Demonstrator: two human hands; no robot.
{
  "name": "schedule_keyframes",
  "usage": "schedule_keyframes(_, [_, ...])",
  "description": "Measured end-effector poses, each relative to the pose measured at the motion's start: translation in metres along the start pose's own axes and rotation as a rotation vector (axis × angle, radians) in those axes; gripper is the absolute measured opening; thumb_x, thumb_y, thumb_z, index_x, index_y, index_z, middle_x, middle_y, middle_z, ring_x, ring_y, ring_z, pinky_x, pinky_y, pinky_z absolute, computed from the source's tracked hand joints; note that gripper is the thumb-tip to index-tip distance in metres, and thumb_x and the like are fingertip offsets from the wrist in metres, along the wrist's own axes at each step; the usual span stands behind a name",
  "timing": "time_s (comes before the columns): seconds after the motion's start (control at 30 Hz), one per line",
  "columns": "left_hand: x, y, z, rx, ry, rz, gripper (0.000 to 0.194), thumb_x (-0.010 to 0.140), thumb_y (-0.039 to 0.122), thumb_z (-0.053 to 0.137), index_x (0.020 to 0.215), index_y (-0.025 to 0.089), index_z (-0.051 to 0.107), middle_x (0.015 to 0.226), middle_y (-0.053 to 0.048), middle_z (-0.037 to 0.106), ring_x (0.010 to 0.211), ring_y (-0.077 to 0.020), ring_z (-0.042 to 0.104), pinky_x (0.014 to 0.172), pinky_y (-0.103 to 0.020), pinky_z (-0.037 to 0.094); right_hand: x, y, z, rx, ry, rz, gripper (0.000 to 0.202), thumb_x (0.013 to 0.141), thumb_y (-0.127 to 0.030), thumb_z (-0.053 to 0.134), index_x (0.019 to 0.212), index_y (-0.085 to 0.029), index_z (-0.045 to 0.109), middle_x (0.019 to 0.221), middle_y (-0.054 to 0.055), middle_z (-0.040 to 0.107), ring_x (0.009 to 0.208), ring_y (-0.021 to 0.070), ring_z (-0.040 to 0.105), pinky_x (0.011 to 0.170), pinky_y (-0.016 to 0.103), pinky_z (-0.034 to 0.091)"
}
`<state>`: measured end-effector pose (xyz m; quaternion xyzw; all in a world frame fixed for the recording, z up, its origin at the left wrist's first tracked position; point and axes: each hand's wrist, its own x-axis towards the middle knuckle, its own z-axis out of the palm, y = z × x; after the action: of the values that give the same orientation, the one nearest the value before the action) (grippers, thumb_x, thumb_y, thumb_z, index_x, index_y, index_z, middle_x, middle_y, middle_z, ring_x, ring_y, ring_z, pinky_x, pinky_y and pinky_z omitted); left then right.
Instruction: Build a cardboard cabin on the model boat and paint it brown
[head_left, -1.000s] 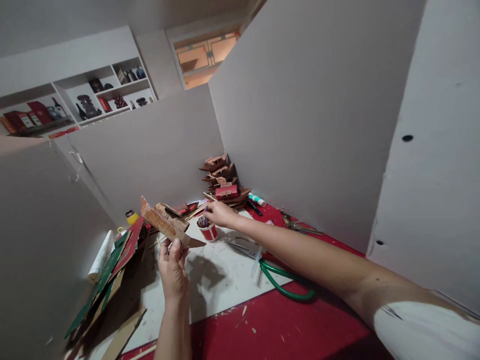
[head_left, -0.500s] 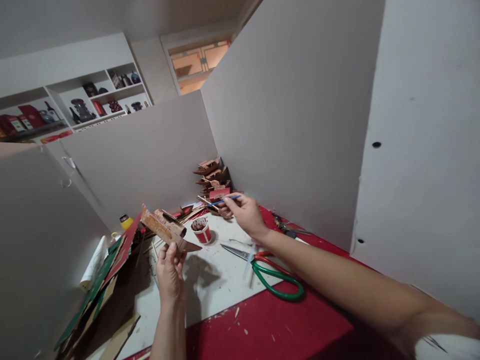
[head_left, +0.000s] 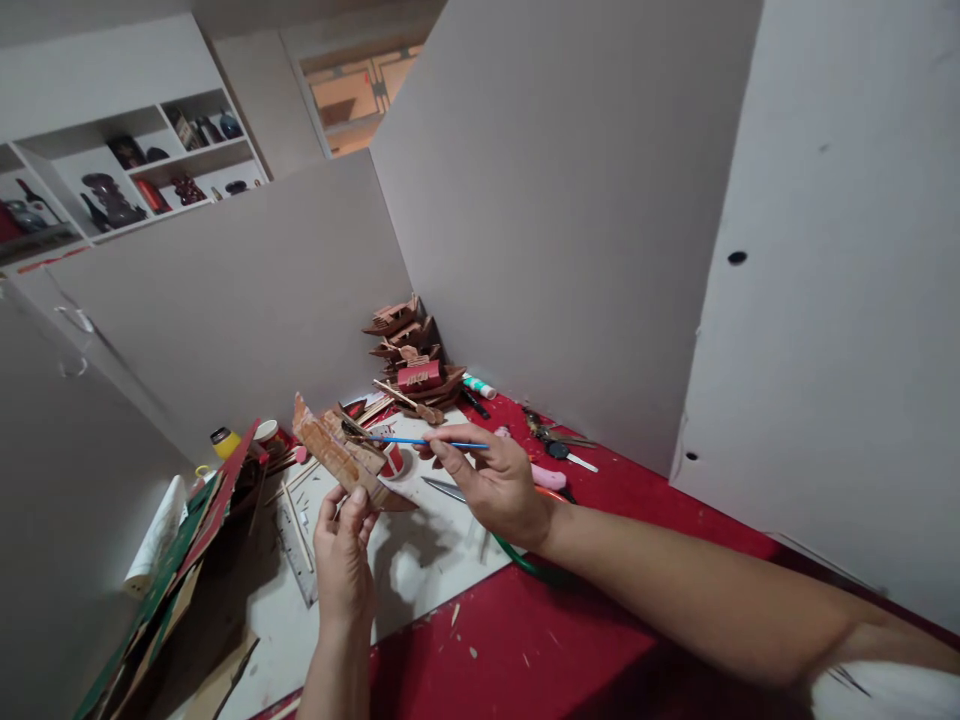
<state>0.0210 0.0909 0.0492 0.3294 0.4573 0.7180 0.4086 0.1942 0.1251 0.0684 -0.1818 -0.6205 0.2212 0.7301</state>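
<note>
A cardboard model boat (head_left: 330, 452), brown on part of its side, is gripped near its lower end by my left hand (head_left: 346, 545). My right hand (head_left: 491, 480) pinches a blue-handled paintbrush (head_left: 409, 440) held nearly level. The brush tip is at the boat's upper part; whether it touches cannot be made out. Behind the boat stands a red and white paper cup (head_left: 391, 460), partly covered by it. Scissors lie under my right hand and wrist, with the blade (head_left: 444, 488) and green handle (head_left: 536, 568) showing.
Several brown model boats (head_left: 401, 345) are stacked in the far corner. Cardboard sheets (head_left: 180, 560) lean at the left beside a white roll (head_left: 154, 540). A yellow bottle (head_left: 225, 442) stands behind them. Grey panels (head_left: 562, 220) wall in the red table (head_left: 480, 650).
My right hand has moved down and toward the boat, bringing the brush tip to it. The view has shifted a little right. My left hand still holds the boat.
</note>
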Motion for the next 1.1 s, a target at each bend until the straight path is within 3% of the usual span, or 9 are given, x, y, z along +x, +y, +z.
schedule_keyframes(0.3, [-0.005, -0.002, 0.005, 0.003, -0.022, 0.005, 0.042, 0.065, 0.037, 0.080, 0.097, 0.018, 0.061, 0.091, -0.003, 0.067, 0.086, -0.0170, 0.066, 0.083, -0.032, 0.050, 0.003, 0.004, -0.003, -0.077, -0.025, -0.109, 0.013, 0.090, -0.019, 0.058, 0.101, -0.019, 0.066, 0.091, 0.005, 0.074, 0.084, 0.0161, 0.071, 0.076, 0.030, 0.059])
schedule_keyframes(0.7, [-0.002, 0.003, 0.000, -0.018, 0.006, 0.026, 0.038, 0.068, 0.035, 0.079, 0.098, 0.019, 0.061, 0.093, -0.001, 0.068, 0.083, -0.0125, 0.065, 0.077, -0.025, 0.049, 0.005, -0.011, -0.011, -0.197, -0.096, -0.253, 0.010, 0.090, -0.014, 0.055, 0.097, -0.018, 0.061, 0.080, 0.005, 0.071, 0.073, 0.0136, 0.068, 0.067, 0.025, 0.056])
schedule_keyframes(1.1, [-0.005, -0.005, 0.006, 0.020, -0.040, 0.016, 0.038, 0.065, 0.034, 0.081, 0.093, 0.020, 0.059, 0.090, -0.001, 0.069, 0.086, -0.0155, 0.067, 0.080, -0.028, 0.050, 0.008, -0.004, -0.011, -0.168, -0.114, -0.386, 0.022, 0.090, -0.010, 0.055, 0.110, -0.018, 0.060, 0.095, 0.010, 0.072, 0.090, 0.0163, 0.069, 0.080, 0.031, 0.057])
